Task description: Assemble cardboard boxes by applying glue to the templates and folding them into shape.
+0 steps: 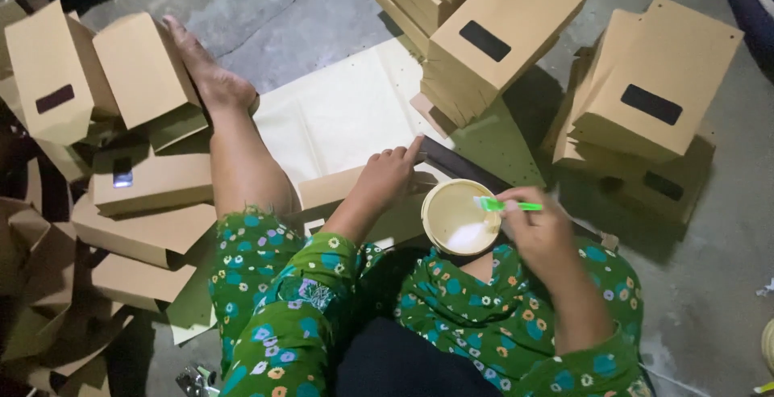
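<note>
the right hand [542, 232] pinches a light, stiff green brush [504, 203] by its handle over the glue bowl [459, 218]; the left hand [389, 173], fingers loosely together, presses a thin, floppy paper bag [339, 189].

— What does the right hand [542, 232] hold?
— A green brush [506, 203], its head at the rim of a small round bowl [458, 216] of pale paste that sits by the person's knee.
— And the left hand [389, 173]?
— It presses flat on a folded brown paper bag [339, 187], forefinger stretched toward a dark strip [468, 168] lying on a cream sheet [339, 115].
— What lies around?
— Stacks of finished brown bags [516, 26] with black patches stand ahead and at both sides on the grey floor [266, 2]; a bare foot [205, 66] reaches out to the left.
</note>
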